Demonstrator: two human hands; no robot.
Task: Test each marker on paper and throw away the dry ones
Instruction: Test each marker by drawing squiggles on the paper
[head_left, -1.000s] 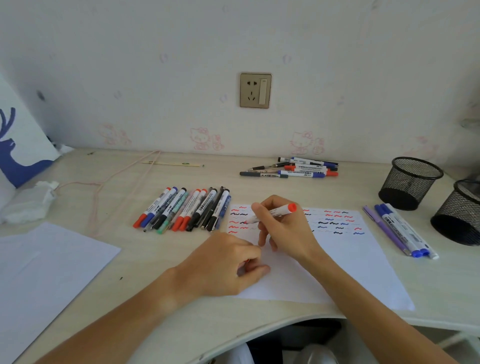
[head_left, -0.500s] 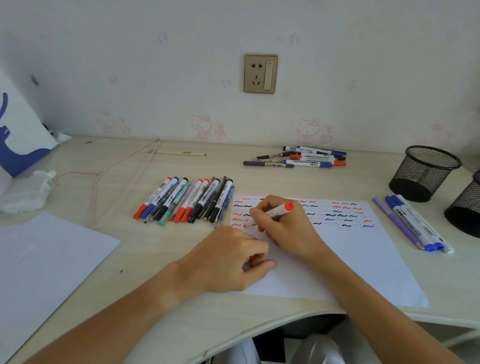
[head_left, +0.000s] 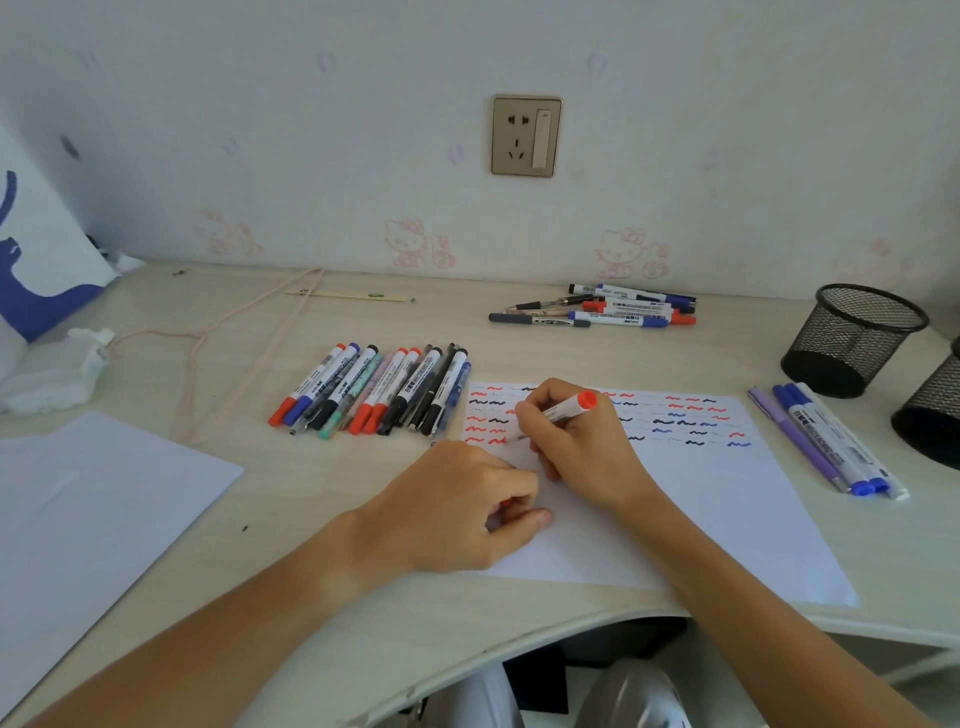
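Note:
My right hand (head_left: 582, 447) grips a red-ended marker (head_left: 569, 406), with its tip down on the left part of the white test paper (head_left: 701, 509), among rows of red, black and blue squiggles. Resting on the paper's left edge is my left hand (head_left: 452, 509), fingers curled; a bit of red, the cap (head_left: 505, 502), shows between them. Left of the paper lies a row of several capped markers (head_left: 379, 389). Another pile of markers (head_left: 618, 309) sits near the wall. Three markers (head_left: 826, 441) lie right of the paper.
Two black mesh cups (head_left: 852, 338) (head_left: 935, 415) stand at the right edge. A blank sheet (head_left: 93, 499) lies at the front left, with a crumpled tissue (head_left: 52, 371) and a pink cord (head_left: 249, 332) behind it. The desk's curved front edge runs under my forearms.
My right hand has brought the marker's tip down onto the paper's left part. My left hand has stayed curled at the paper's edge. The view has tilted slightly.

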